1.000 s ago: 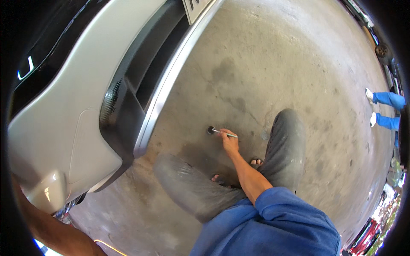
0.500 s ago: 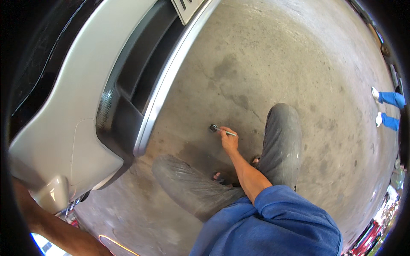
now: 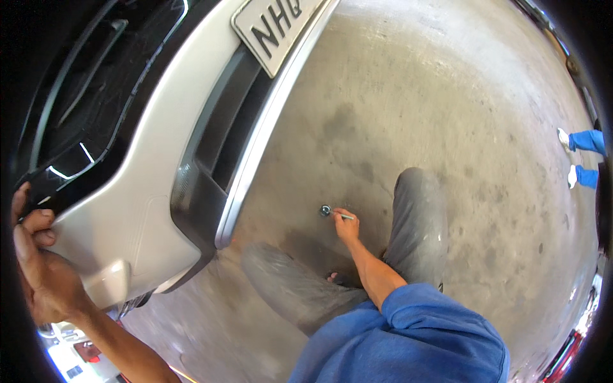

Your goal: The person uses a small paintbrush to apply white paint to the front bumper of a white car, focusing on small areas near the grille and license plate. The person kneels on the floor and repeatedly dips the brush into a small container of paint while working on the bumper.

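My right hand is closed on a thin, pale-handled tool with a round, shiny dark head, held low over the concrete between my knees; whether the head touches the floor I cannot tell. My left hand, at the far left, has its bent fingers apart against the front corner of the silver car bumper, beside a glossy black panel. The bumper has a dark recessed trim, a bright strip along its edge and a white number plate at the top.
My grey-trousered legs are bent beneath me on the stained concrete floor. Another person's blue-trousered legs and pale shoes are at the far right. Assorted objects line the rims, and a thin orange cable lies at lower left.
My left hand has come up into view onto the car's corner. The view has shifted, showing more plate and black panel. My right hand still holds the tool, slightly lower in the picture.
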`<state>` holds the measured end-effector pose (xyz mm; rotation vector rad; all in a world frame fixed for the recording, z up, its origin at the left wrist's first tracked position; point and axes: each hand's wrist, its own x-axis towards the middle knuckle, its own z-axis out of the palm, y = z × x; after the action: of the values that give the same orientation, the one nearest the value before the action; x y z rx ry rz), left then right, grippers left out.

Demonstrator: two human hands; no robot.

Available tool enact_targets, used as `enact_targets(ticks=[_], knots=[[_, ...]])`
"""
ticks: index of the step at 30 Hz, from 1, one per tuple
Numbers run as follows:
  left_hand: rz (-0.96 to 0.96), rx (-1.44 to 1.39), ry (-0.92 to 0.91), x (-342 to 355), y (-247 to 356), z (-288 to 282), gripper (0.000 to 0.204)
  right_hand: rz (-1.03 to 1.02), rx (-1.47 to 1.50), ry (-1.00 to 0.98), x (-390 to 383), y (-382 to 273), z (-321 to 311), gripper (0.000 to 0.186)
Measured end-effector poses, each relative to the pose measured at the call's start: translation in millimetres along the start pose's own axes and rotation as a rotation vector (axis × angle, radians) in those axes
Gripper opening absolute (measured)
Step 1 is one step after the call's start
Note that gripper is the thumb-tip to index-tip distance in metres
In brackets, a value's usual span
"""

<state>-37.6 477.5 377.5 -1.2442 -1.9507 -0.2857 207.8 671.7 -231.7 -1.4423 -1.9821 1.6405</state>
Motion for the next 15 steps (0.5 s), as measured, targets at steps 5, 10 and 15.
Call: enact_targets(ticks=[5,10,15], knots=[[-0.151,-0.184,0.075,-18.3,-1.8,1.7,0.045,0.189,0.222,0.025,-0.7,-34.9,-13.0,0.031],[-0.150,-0.305,0.187,-11.1,22.5,16.3,0.046,0.073,0.082,0.008,10.8,-79.7,-37.9,0.027],[-0.264,-0.281,0.270,-10.3,42.2,19.9,0.049,-0.446,-0.172,-0.075,18.3,-79.7,-43.3,0.029]])
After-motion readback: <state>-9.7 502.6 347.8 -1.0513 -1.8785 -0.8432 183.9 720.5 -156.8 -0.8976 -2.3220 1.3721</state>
